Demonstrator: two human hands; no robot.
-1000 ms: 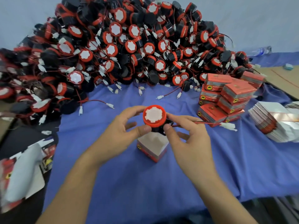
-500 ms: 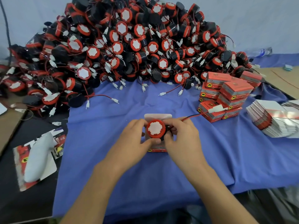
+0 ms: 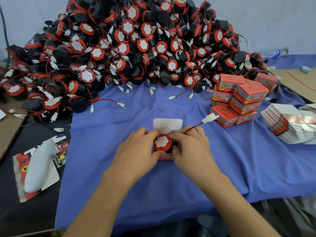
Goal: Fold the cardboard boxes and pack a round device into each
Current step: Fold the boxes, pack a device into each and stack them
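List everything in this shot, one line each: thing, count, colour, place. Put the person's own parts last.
round device: one, red rim, white face, in both hands, going into the box
open box: one, red with white flap up, on the cloth under the device
wire connector: one, white, on a red-black lead, right of the box
device pile: too many to count, red and black, far side
packed boxes: a stack, red, far right
flat cartons: a stack, white and red, right edge
cloth: one, blue, over the table
left hand: on the device
right hand: on the device
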